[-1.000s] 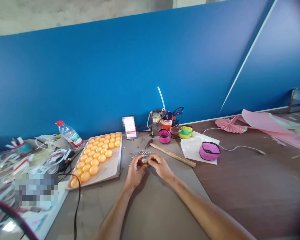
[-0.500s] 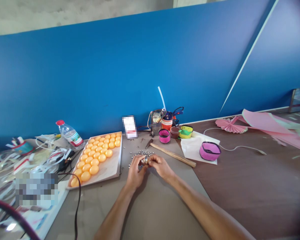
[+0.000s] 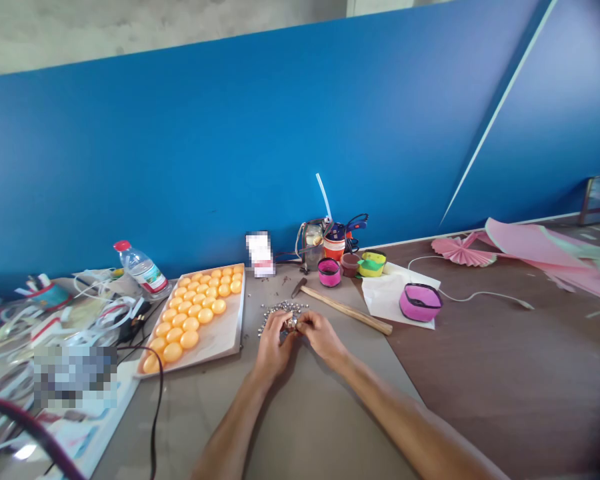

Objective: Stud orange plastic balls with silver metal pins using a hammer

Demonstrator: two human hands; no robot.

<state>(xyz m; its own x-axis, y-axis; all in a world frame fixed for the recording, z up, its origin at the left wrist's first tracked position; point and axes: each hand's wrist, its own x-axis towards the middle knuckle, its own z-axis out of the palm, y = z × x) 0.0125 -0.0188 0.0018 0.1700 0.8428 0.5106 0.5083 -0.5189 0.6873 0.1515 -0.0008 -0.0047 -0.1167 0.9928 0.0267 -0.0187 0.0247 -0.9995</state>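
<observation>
My left hand (image 3: 274, 340) is curled, thumb and fingers closed round a small shiny metallic thing (image 3: 291, 323) whose kind I cannot make out. Against its right side is my right hand (image 3: 321, 335), fingertips pinched together. Whatever those fingertips hold is too small or hidden to name. Just beyond both hands lies a loose pile of small shiny metal pieces (image 3: 283, 307), partly covered by my left fingers. A hammer with a wooden handle (image 3: 347, 309) rests on the grey mat (image 3: 320, 413), to the right of the pile.
On the left stands a shallow tray (image 3: 230, 327) of orange balls, with a plastic bottle (image 3: 147, 273) and tangled cables behind and beside it. Pink-purple containers (image 3: 329, 273) and a yellow one (image 3: 373, 264) stand at the back. Another purple container (image 3: 420, 303) sits on white paper (image 3: 375, 293).
Both hands stay nearly in place at the metal pieces, with only slight finger movement. The view has shifted very slightly.
</observation>
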